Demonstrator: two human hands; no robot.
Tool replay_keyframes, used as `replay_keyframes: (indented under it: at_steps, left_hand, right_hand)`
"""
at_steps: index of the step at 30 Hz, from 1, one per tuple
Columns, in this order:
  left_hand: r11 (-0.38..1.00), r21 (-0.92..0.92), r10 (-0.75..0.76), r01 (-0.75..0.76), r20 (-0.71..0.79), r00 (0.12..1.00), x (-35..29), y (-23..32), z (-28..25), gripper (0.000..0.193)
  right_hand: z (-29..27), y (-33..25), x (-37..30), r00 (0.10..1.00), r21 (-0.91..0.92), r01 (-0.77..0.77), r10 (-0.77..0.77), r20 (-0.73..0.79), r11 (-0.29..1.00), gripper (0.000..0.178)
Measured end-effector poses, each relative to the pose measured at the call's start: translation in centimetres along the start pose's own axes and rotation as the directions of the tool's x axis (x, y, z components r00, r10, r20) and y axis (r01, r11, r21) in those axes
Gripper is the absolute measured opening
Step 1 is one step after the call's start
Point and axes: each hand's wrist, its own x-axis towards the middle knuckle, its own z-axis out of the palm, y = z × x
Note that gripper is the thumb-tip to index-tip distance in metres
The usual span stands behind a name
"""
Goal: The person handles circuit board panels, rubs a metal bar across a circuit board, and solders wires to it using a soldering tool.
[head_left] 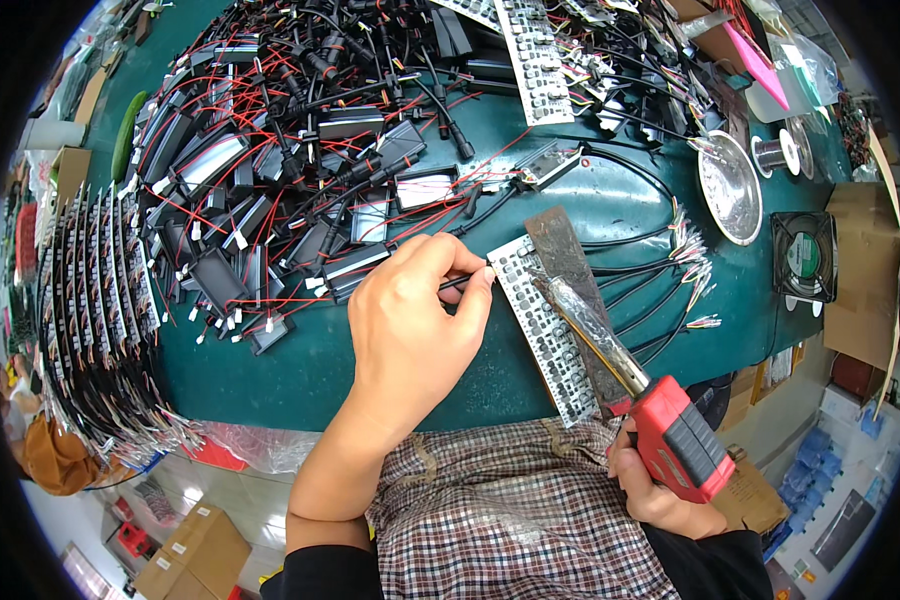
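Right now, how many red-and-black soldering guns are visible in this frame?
1. The soldering gun is in the right hand, its tip near the upper part of the white circuit board. Others could be hidden beneath the heap of black parts.

1 head-worn fisheye view, downward over workbench [240, 388]

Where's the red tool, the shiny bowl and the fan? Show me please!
Red tool [668, 438], head view: on its red body.
Bowl [734, 188], head view: on its silvery inside.
Fan [804, 257], head view: on its middle hub.
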Motion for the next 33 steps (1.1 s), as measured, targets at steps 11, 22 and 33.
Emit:
replay_keyframes:
  at_steps: [11, 22, 33]
  left_hand:
    - [0.998, 0.068, 0.015, -0.018, 0.049, 0.999, 0.4, 0.2, -0.4, 0.009]
    - [0.985, 0.149, 0.073, -0.083, 0.072, 0.995, 0.8, 0.3, -0.4, 0.009]
    - [0.973, 0.192, 0.122, -0.13, 0.051, 0.991, 0.7, 0.0, -0.2, 0.009]
  right_hand:
    - [0.7, 1.3, 0.3, 0.99, -0.084, 0.141, -0.139, 0.028, 0.986, 0.026]
    - [1.6, 0.8, 1.6, 0.969, -0.121, 0.243, -0.248, -0.024, 0.962, 0.027]
    - [2.6, 1.4, 1.5, 0.97, -0.103, 0.218, -0.227, -0.082, 0.97, 0.025]
